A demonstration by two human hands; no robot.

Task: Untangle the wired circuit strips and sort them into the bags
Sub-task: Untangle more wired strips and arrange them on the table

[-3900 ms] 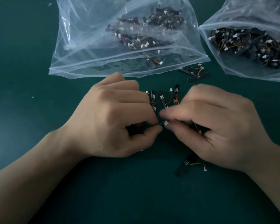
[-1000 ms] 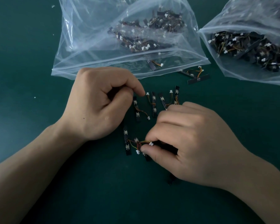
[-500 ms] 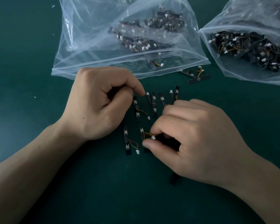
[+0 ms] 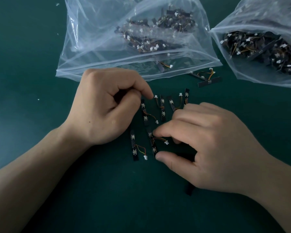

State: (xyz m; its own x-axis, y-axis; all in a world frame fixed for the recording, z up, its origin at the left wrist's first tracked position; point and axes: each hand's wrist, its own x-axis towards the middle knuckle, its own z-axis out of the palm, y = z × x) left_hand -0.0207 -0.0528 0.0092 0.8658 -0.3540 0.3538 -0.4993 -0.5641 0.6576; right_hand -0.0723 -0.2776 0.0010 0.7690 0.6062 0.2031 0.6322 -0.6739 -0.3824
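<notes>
Several black circuit strips with orange wires and white plugs lie in a row on the green table. My right hand (image 4: 208, 145) pinches one circuit strip (image 4: 152, 144) lengthwise, index fingertip on its top end and thumb at its bottom end. A separate strip (image 4: 134, 146) lies just left of it. My left hand (image 4: 104, 111) rests on the table with its fingers curled and nothing visible in them, its index fingertip near a white plug (image 4: 155, 96). More strips (image 4: 162, 106) lie above. A clear bag (image 4: 94, 52) and a second clear bag (image 4: 242, 69) both contain strips.
Two more wired strips (image 4: 207, 78) lie between the bags' lower edges. One strip with its plug (image 4: 160, 66) sits inside the mouth of the left bag. A dark strip end (image 4: 189, 189) pokes out from under my right hand.
My right hand drew its strip free of the neighbouring one, turned it upright beside that strip, and spread index and thumb to its ends. My left hand stayed still.
</notes>
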